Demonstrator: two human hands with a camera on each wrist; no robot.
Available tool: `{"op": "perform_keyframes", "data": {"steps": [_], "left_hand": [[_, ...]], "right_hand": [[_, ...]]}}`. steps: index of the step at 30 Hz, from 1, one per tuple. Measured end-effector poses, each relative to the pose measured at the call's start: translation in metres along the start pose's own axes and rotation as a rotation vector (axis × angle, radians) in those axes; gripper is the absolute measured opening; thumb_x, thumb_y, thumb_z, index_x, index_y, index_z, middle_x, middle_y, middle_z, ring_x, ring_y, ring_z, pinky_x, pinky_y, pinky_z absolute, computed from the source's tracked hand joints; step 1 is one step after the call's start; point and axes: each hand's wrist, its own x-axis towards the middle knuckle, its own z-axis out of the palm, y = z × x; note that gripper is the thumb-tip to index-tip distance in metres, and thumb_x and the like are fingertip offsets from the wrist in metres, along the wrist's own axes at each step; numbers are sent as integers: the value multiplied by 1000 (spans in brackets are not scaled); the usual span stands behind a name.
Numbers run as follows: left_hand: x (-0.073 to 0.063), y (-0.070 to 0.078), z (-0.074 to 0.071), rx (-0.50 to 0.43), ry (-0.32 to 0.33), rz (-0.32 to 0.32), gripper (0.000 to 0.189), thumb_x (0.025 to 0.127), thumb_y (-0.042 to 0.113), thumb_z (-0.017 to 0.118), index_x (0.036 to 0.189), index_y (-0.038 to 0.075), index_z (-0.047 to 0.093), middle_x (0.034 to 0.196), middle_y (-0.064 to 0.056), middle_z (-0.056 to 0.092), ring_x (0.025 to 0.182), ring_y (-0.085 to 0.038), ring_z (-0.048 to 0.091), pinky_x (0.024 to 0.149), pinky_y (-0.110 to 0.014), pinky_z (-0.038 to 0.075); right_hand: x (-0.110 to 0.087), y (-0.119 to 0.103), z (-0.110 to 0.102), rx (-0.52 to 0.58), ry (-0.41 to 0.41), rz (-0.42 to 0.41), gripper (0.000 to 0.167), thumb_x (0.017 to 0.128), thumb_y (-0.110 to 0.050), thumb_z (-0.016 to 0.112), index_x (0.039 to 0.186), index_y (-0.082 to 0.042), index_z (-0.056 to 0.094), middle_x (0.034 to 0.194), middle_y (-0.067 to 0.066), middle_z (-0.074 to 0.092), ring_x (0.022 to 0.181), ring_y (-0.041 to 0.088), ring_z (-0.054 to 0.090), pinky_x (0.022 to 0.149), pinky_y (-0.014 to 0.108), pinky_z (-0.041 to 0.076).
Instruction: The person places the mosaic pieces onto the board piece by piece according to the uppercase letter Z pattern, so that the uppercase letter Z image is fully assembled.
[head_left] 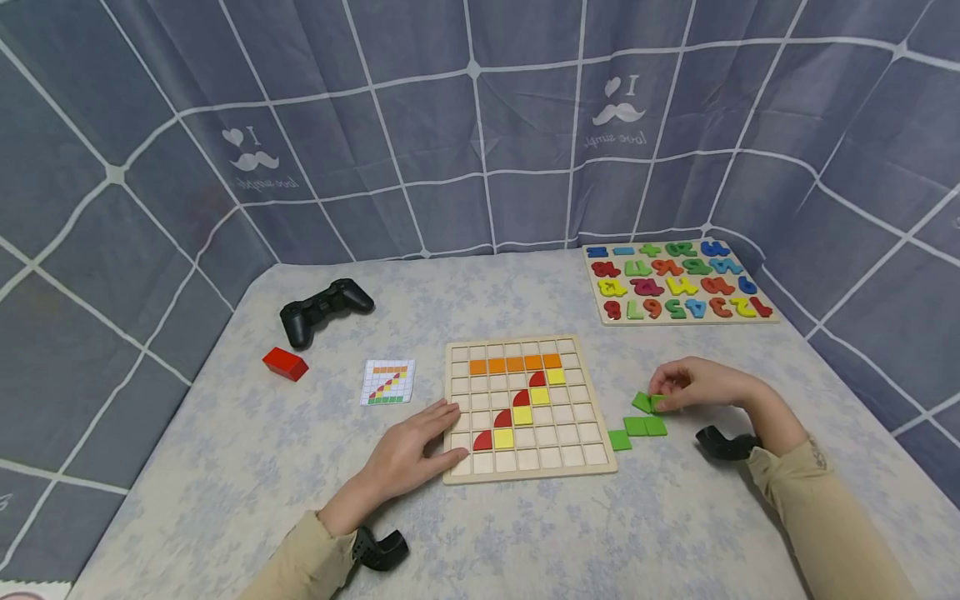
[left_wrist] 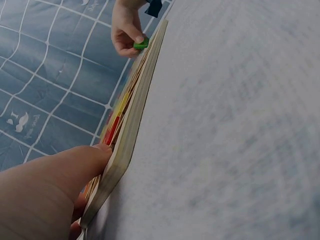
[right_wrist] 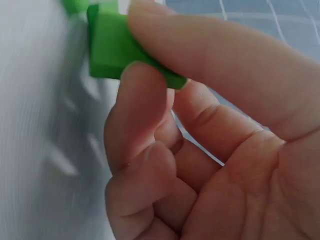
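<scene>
My right hand (head_left: pixel 703 383) pinches a green square tile (right_wrist: pixel 111 47) between thumb and fingers, right of the wooden grid board (head_left: pixel 532 477). Several more green tiles (head_left: pixel 635 427) lie flat on the table beneath and beside it. On the board are a row of orange squares (head_left: pixel 515 364) and a diagonal of yellow squares (head_left: pixel 522 415) paired with red quarter-round pieces (head_left: pixel 502 418). My left hand (head_left: pixel 402 454) rests on the board's left edge, its fingers extended and its thumb on the rim.
A pattern card (head_left: pixel 387 382) lies left of the board. Farther left are a red block (head_left: pixel 286 364) and a black game controller (head_left: pixel 327 310). A colourful number puzzle (head_left: pixel 678 283) lies at the back right, near the grid-patterned curtain (head_left: pixel 525 125).
</scene>
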Motion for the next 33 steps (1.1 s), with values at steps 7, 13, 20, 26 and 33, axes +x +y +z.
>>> {"op": "perform_keyframes", "data": {"steps": [7, 13, 20, 26, 33], "left_hand": [[1, -1, 0, -1, 8, 2, 61, 85, 43, 66, 130, 3, 57, 136, -7, 52, 130, -21, 42, 101, -40, 41], [1, -1, 0, -8, 3, -7, 61, 85, 43, 66, 130, 3, 57, 136, -8, 51, 130, -20, 42, 102, -40, 41], [1, 0, 0, -2, -3, -11, 60, 85, 44, 65, 130, 4, 57, 136, -7, 51, 130, -19, 42, 102, -39, 41], [1, -1, 1, 2, 7, 5, 59, 86, 42, 66, 129, 3, 57, 135, -8, 53, 129, -20, 43, 101, -39, 42], [0, -1, 0, 2, 7, 11, 58, 85, 40, 67, 128, 3, 58, 134, -8, 54, 129, -20, 44, 100, -39, 43]], "right_hand": [[17, -38, 25, -26, -19, -109, 16, 87, -16, 67, 97, -4, 63, 76, 1, 60, 67, 16, 54, 62, 24, 46], [49, -77, 59, -28, -45, -205, 13, 84, -11, 69, 95, -6, 63, 80, 1, 65, 73, 19, 61, 66, 26, 53], [83, -118, 97, -78, -34, -319, 7, 84, -13, 71, 91, -12, 69, 82, -6, 66, 76, 8, 63, 72, 25, 54], [97, -143, 131, -153, -71, -333, 5, 83, -11, 71, 87, -14, 71, 77, -10, 65, 71, 3, 62, 67, 21, 53], [101, -151, 151, -367, 1, -321, 3, 82, -17, 73, 80, -18, 72, 75, -16, 59, 66, -1, 54, 62, 18, 47]]}}
